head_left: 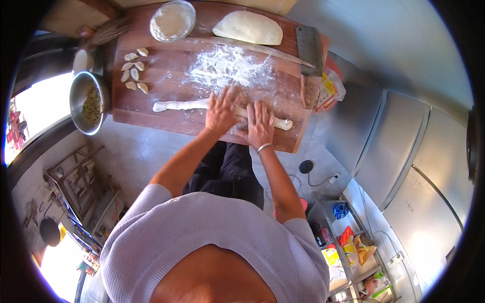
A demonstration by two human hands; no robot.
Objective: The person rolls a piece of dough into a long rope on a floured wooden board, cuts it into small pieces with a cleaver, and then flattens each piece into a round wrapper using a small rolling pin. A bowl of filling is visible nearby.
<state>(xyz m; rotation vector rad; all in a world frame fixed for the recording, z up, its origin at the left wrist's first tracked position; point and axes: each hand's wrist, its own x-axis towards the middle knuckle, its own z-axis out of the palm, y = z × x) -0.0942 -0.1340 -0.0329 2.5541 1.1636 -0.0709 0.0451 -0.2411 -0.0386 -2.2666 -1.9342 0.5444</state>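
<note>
A long rope of dough (183, 105) lies across the near part of a wooden board (151, 118). My left hand (222, 112) rests flat on its middle, fingers spread and pointing away from me. Just to the right, my right hand (260, 122) presses on the rope with its fingers stretched out; a bracelet circles that wrist. The dough's right end (284, 124) sticks out past the right hand. Beyond my hands spreads a patch of white flour (227, 68). What lies right under the palms is hidden.
Several dumplings (135, 74) sit at the board's left, near a metal bowl of greenish filling (92, 103). At the back are a bowl of flour (173, 21), a large dough slab (247, 28), a rolling pin (252, 48) and a cleaver (308, 49). Steel cabinets (389, 146) stand right.
</note>
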